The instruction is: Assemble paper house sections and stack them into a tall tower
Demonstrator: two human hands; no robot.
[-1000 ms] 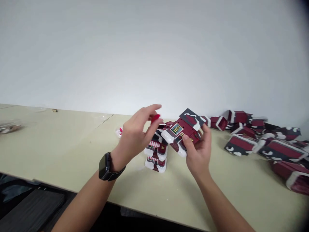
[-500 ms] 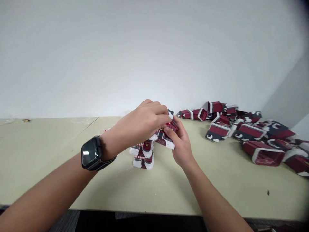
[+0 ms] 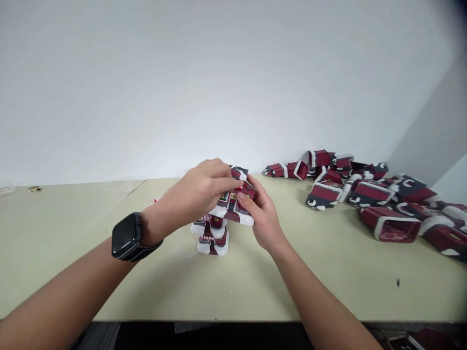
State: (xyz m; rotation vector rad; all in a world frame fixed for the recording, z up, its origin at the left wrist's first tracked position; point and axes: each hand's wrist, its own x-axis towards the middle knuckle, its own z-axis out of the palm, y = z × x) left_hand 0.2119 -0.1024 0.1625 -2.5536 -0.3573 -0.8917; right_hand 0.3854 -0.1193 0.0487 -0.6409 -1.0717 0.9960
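Two hands hold a small red toy house over a stack of two more on a pale worktop.

The left hand [image 3: 199, 194], a dark smartwatch [image 3: 126, 236] on its wrist, closes its fingers [image 3: 222, 181] over the top of the toy house [image 3: 233, 204], while the right hand [image 3: 263, 218] grips the same piece from the right side and below, thumb pressed to its front wall. The house, maroon with white snow trim and lit windows, sits tilted just above the stack of houses [image 3: 211, 236], which stands on the worktop [image 3: 328, 272] directly beneath. A loose heap of maroon and dark box pieces [image 3: 365, 194] lies well apart to the right, along the white wall [image 3: 219, 73].
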